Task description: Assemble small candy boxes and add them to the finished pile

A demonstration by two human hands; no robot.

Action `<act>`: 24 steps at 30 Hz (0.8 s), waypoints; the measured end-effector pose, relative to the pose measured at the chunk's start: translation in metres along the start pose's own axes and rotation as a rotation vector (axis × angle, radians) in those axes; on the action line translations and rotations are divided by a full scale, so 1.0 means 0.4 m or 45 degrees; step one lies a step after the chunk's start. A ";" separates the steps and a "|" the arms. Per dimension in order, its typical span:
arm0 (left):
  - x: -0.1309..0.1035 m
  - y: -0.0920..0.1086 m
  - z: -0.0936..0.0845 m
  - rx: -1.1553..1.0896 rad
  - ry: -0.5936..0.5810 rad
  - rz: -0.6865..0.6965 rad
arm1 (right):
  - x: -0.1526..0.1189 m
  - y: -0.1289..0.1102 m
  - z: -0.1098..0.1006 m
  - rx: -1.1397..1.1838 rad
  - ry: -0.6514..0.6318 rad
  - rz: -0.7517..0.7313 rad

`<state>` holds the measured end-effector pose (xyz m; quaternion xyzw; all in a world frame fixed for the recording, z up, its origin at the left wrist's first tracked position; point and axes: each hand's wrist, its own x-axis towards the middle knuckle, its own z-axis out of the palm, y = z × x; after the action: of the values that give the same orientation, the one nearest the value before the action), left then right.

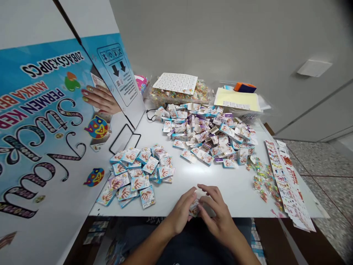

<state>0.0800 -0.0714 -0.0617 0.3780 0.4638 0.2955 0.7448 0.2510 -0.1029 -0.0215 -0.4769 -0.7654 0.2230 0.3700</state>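
Just over the front edge of the white table, a small printed candy box [194,208] sits between my two hands, partly covered by fingers. My left hand [179,210] is closed around its left side, thumb along the upper edge. From the right, my right hand [218,213] curls its thumb and fingers onto the same box near its top end. To the left lies a pile of flat, closed candy boxes [140,182] with a hand picture on them. Farther back spreads a big heap of similar boxes [204,129], many with end flaps standing open.
A large printed carton [55,110] walls off the left side. Behind the heap stand a clear tub of wrapped candies [179,96] and another tub topped with yellow paper [237,99]. Loose wrapped candies [264,180] and sticker strips [286,184] lie at right.
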 end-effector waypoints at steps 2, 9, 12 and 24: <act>0.001 -0.008 0.005 0.038 0.061 -0.041 | 0.009 -0.004 -0.014 -0.056 -0.087 -0.073; 0.010 0.011 0.027 -0.076 -0.040 0.048 | 0.017 0.008 0.012 0.008 0.009 -0.073; 0.008 0.015 0.025 -0.123 -0.065 0.097 | 0.007 0.016 0.050 0.180 0.173 0.045; 0.002 0.008 0.027 -0.168 0.071 0.100 | 0.005 0.011 0.122 0.361 0.396 0.205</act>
<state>0.0899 -0.0723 -0.0564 0.3377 0.4487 0.3646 0.7427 0.2150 -0.0984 -0.0543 -0.5084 -0.6196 0.2808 0.5280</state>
